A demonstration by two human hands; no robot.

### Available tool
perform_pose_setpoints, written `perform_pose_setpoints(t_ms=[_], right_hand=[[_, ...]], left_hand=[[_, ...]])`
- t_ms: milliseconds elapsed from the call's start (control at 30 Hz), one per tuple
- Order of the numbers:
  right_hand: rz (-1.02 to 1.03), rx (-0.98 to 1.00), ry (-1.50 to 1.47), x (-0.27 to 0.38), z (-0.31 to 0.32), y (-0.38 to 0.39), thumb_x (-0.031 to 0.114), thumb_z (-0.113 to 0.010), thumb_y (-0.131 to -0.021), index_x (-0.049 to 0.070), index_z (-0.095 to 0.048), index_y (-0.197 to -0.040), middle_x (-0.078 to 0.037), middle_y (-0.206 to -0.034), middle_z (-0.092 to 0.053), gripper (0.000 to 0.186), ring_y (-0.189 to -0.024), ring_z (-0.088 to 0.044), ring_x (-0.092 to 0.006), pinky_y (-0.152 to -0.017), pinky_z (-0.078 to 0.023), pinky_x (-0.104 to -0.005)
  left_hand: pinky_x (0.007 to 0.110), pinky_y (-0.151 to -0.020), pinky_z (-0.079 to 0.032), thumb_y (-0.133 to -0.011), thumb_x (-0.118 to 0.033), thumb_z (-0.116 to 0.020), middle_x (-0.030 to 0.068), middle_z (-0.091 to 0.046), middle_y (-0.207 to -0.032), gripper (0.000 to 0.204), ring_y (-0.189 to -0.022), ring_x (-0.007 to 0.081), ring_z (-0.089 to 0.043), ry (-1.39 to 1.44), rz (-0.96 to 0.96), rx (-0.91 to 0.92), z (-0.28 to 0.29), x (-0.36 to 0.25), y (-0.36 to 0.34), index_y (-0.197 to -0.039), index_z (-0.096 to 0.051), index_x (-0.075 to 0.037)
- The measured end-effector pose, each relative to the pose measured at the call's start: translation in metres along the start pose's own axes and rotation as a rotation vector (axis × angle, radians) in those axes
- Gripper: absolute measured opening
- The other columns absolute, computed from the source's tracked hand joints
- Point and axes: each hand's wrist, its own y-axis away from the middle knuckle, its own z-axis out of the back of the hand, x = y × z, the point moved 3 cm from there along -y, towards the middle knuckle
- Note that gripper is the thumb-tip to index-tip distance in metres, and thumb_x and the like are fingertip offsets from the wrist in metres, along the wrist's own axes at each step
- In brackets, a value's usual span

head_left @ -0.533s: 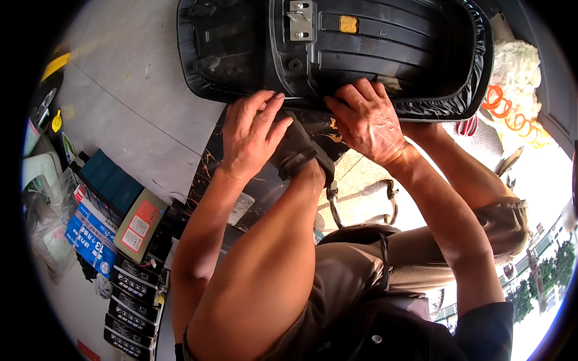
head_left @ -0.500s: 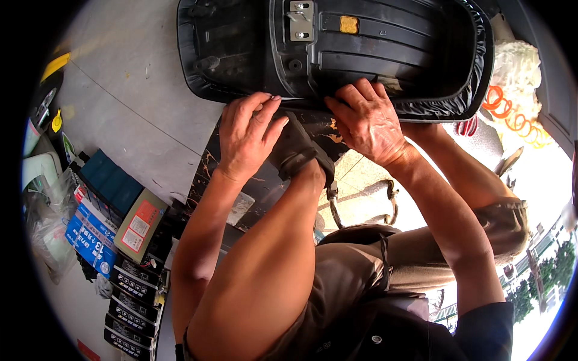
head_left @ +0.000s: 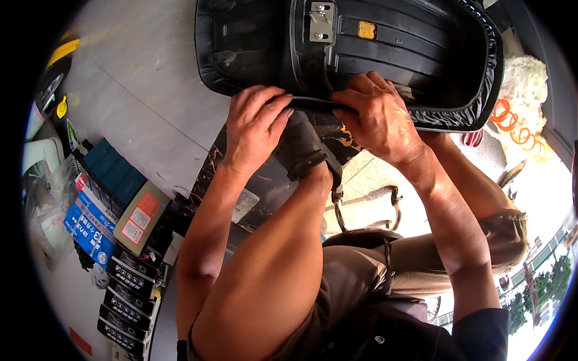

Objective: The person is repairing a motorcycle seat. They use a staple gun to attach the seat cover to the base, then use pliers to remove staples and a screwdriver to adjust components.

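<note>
A black scooter seat (head_left: 373, 63) lies underside up across the top of the view, with a metal bracket (head_left: 321, 23) on its base. Its black cover (head_left: 457, 118) wraps over the rim and bunches into wrinkles at the right end. My left hand (head_left: 256, 129) pinches the cover's edge at the near rim, left of the middle. Farther right along the same rim, my right hand (head_left: 379, 117) grips the edge, fingers curled over it and thumb below. Between the hands the edge is drawn toward me. My shoe (head_left: 299, 144) is just below the seat.
Stacked black boxes (head_left: 123, 301), a blue box (head_left: 93, 231) and a beige box (head_left: 141, 219) stand at the left. A coiled orange hose (head_left: 512, 123) hangs by a pale plastic bundle (head_left: 525, 84) at the right. Beneath my legs is a dark marbled slab (head_left: 265, 192).
The seat has shifted right and slightly down in the picture. My left fingers, apart from the thumb before, have closed on the cover's edge. My right hand still grips the rim.
</note>
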Motion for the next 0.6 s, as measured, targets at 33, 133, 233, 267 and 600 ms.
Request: perform_pose_setpoints(t_ms=[33,133,233,267,600], right_hand=[[-0.014,0.057,-0.046,-0.001,-0.001,-0.002,0.015,-0.072,-0.081,0.010,-0.073,-0.095,-0.008,-0.094,-0.064,0.015,-0.097,-0.062,-0.0302,-0.087,-0.051,-0.0418],[-0.007,0.174,-0.128,-0.008,0.002,-0.006,0.010,-0.067,-0.081,0.008,-0.070,-0.090,-0.011,-0.091,-0.064,0.010,-0.093,-0.066,-0.0330,-0.082,-0.054,-0.0430],[0.028,0.274,0.072,-0.011,0.002,-0.014,0.008,-0.066,-0.079,0.007,-0.067,-0.090,-0.011,-0.092,-0.064,0.011,-0.094,-0.066,-0.0308,-0.077,-0.056,-0.0415],[0.167,0.093,0.170,-0.005,0.004,-0.016,0.008,-0.066,-0.077,0.008,-0.063,-0.088,-0.010,-0.089,-0.061,0.012,-0.090,-0.066,-0.0282,-0.069,-0.057,-0.0387],[0.237,0.032,0.131,-0.010,0.000,0.006,0.010,-0.072,-0.071,0.010,-0.065,-0.081,-0.004,-0.086,-0.057,0.012,-0.084,-0.060,-0.0228,-0.071,-0.057,-0.0347]], left_hand=[[0.039,-0.085,-0.049,-0.075,-0.005,-0.080,0.0047,-0.066,-0.106,0.027,-0.099,0.0271,-0.062,0.016,0.003,0.002,-0.001,-0.002,-0.001,-0.101,-0.072,-0.006],[0.040,-0.085,-0.050,-0.076,-0.003,-0.079,0.0056,-0.066,-0.104,0.021,-0.099,0.0275,-0.062,0.072,0.014,0.004,-0.004,-0.011,-0.005,-0.096,-0.072,-0.004],[0.040,-0.081,-0.050,-0.077,-0.006,-0.079,0.0043,-0.066,-0.102,0.019,-0.097,0.0261,-0.061,0.130,-0.015,0.100,-0.005,-0.015,-0.019,-0.095,-0.072,-0.004],[0.039,-0.079,-0.050,-0.079,-0.008,-0.078,0.0040,-0.067,-0.097,0.016,-0.093,0.0251,-0.061,0.147,-0.013,0.129,-0.006,-0.015,-0.025,-0.094,-0.072,-0.004],[0.038,-0.080,-0.049,-0.080,-0.012,-0.076,0.0040,-0.065,-0.087,0.015,-0.085,0.0253,-0.057,0.158,0.045,0.417,-0.015,-0.012,-0.051,-0.094,-0.074,-0.006]])
